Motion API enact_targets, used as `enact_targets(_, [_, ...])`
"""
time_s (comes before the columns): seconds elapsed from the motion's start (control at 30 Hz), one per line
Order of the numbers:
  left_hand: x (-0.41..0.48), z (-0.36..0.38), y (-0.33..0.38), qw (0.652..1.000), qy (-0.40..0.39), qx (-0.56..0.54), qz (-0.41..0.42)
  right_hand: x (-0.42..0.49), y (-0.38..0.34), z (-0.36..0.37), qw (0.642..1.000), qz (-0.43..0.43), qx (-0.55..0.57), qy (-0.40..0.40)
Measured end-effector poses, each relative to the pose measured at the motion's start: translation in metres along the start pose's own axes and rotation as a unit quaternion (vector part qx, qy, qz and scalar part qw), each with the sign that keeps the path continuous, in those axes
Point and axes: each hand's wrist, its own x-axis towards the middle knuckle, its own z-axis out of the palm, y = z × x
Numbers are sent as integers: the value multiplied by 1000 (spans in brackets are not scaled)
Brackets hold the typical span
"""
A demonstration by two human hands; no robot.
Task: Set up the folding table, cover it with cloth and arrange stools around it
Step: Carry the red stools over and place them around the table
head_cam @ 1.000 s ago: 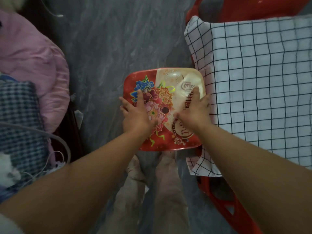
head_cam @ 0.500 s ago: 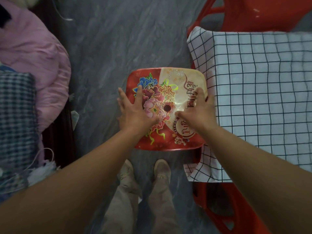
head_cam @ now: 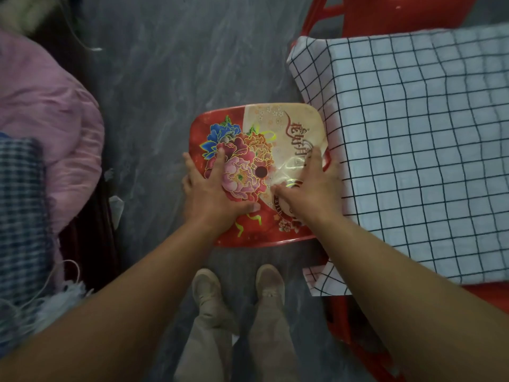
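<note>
Both hands lie flat, fingers straight and spread, on the printed seat of a red stool (head_cam: 275, 125) at the centre of the frame. The left hand (head_cam: 212, 194) covers the peony pattern with its outer fingers over the seat's left edge, and the right hand (head_cam: 311, 188) presses near the right edge; the two are apart and neither grips. The stool stands on the grey floor (head_cam: 192, 64), its right side tucked against the hanging edge of the checked cloth (head_cam: 413, 147), which already covers the table filling the right of the frame. Over the past second the stool has barely shifted against the cloth, while the view has pulled up and the person's shoes (head_cam: 209, 288) have come fully into sight at bottom centre. This suggests the stool has been set in place and the person is straightening up. More red plastic shows at upper right (head_cam: 399, 12) and lower right (head_cam: 358, 326); whether it is stools or table frame cannot be told. Pink bedding (head_cam: 49, 119) lies at the left.
</note>
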Motion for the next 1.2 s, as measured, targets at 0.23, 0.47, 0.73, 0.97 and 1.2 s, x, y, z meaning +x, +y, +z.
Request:
enact_targets(0.23, [-5, -12, -21, 1000, 27, -2, 14, -19, -19, 10, 1000, -5, 16, -3])
enact_targets(0.47, [-12, -52, -64, 998, 68, -4, 18, -45, -68, 25, 1000, -15, -1, -5])
enact_targets(0.73, [-11, -69, -106, 997, 76, 10, -9, -58, -99, 62, 999, -38, 4, -21])
enact_targets(0.97, [0, -71, -118, 998, 60, 9, -16, -51, -110, 71, 999, -36, -19, -32])
enact_targets(1.2, [18, -79, -82, 988, -34, 149, -21, -48, -112, 70, 998, -34, -34, -48])
